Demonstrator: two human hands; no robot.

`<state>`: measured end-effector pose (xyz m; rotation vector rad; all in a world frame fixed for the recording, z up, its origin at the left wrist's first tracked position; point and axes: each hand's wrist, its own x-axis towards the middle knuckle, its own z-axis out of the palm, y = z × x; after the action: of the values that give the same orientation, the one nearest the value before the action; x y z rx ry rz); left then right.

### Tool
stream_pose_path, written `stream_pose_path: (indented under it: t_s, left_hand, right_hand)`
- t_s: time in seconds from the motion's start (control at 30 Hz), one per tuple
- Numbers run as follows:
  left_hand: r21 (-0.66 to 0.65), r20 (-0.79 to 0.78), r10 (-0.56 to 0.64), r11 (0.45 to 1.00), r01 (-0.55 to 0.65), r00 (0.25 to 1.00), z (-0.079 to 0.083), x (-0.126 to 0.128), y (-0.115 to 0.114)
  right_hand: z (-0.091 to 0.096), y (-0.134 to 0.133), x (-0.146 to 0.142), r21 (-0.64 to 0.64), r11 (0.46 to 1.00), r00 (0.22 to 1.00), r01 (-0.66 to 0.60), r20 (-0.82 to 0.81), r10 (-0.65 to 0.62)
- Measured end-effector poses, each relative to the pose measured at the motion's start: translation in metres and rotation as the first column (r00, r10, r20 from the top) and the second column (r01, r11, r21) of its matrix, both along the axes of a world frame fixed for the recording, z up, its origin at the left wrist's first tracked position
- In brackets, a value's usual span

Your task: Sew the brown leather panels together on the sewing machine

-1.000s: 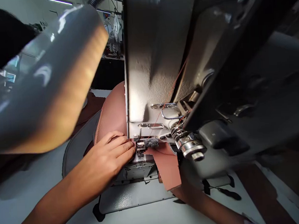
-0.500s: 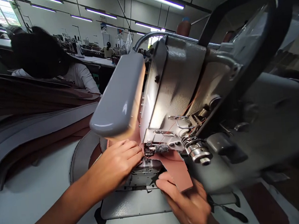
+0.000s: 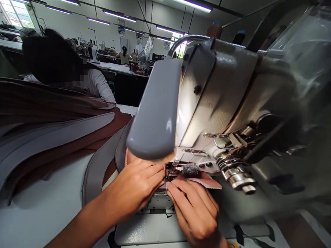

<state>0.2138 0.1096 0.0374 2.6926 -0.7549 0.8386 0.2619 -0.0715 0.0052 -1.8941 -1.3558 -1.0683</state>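
My left hand [image 3: 142, 182] lies left of the needle area of a sewing machine [image 3: 199, 118]. Its fingers are pressed together over a pinkish-brown leather-like piece [image 3: 130, 157], largely covered by the hand and the lamp; its thumb is hidden. Just in front of the presser foot [image 3: 171, 172], my right hand [image 3: 195, 208] is closed, thumb and fingers pinching the edge of a pinkish-brown strip [image 3: 210, 180]. That strip sticks out to the right behind the knuckles, under the machine head. Whether both pieces are joined at the needle is hidden.
A grey lamp [image 3: 156, 113] hangs above my left hand. Stacked grey and brown panels [image 3: 55, 135] lie on the white table [image 3: 47, 219] at left. A co-worker [image 3: 56, 63] bends behind them. The thread tension knobs [image 3: 237, 172] jut out at right.
My right hand has moved up to the presser foot and closed on the strip's edge; the strip's hanging end has swung up and right. My left hand stays beside the foot.
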Motion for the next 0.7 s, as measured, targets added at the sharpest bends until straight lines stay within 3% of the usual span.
stream_pose_path:
  t_s: [0.27, 0.43, 0.57, 0.7]
  left_hand:
    - [0.019, -0.041, 0.096, 0.995, -0.095, 0.995, 0.001, 0.0, 0.0]
    - [0.105, -0.127, 0.147, 0.985, -0.135, 0.981, 0.005, -0.003, 0.001]
    - [0.124, -0.1, 0.132, 0.985, -0.119, 0.986, 0.006, -0.001, 0.001]
    - [0.095, 0.004, 0.047, 0.994, -0.047, 0.999, 0.002, 0.002, 0.005]
  right_hand:
    - [-0.012, -0.003, 0.005, 0.006, 1.0, 1.0, -0.013, -0.005, 0.013]
    - [-0.016, -0.022, 0.005, 0.073, 0.994, 0.997, -0.08, 0.013, 0.079]
    - [-0.024, -0.051, 0.02, 0.017, 0.999, 0.998, 0.049, -0.043, -0.048]
    - [-0.049, -0.082, 0.046, -0.242, 0.937, 0.937, 0.253, -0.179, -0.299]
